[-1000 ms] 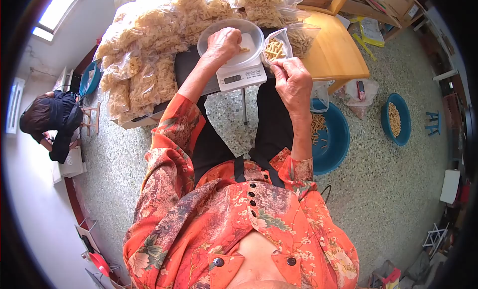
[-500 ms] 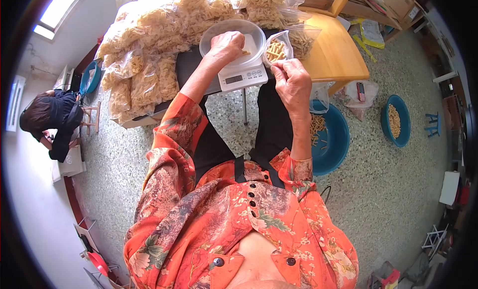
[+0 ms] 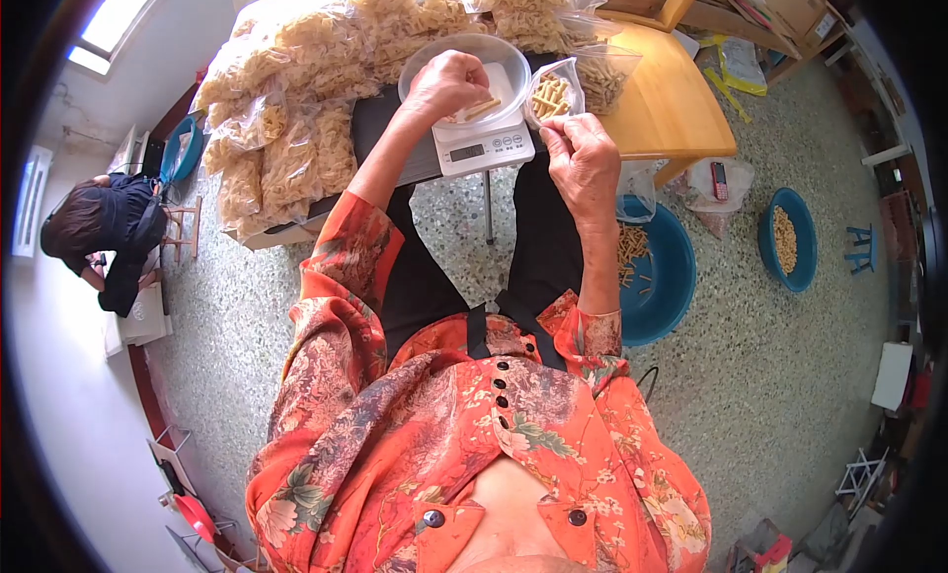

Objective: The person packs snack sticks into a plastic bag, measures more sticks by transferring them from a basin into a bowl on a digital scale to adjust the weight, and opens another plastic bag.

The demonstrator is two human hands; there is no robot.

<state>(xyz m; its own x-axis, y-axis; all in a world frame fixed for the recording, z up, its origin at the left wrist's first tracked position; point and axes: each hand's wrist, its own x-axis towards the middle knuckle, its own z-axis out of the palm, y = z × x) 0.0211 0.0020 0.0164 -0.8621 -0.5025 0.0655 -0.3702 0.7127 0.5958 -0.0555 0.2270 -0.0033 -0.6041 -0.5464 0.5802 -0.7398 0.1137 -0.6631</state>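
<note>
My left hand (image 3: 449, 82) is over the clear round bowl (image 3: 413, 64), its fingers curled together; what they hold, if anything, is too small to make out. A few tan sticks (image 3: 481, 109) lie in the bowl, which rests on a white digital scale (image 3: 502, 147). My right hand (image 3: 581, 153) pinches the edge of a small clear bag (image 3: 555, 91) of tan sticks, held open beside the bowl. A larger filled bag (image 3: 604, 77) lies just behind it.
Many filled bags (image 3: 296, 109) are piled at the left of the dark table. A wooden chair (image 3: 676, 89) stands at the right. Blue basins (image 3: 667, 277) with sticks sit on the floor. Another person (image 3: 118, 223) bends over at the far left.
My left hand has lifted slightly and moved a little away from the sticks, so more of them show in the bowl. My right hand stays at the bag's edge.
</note>
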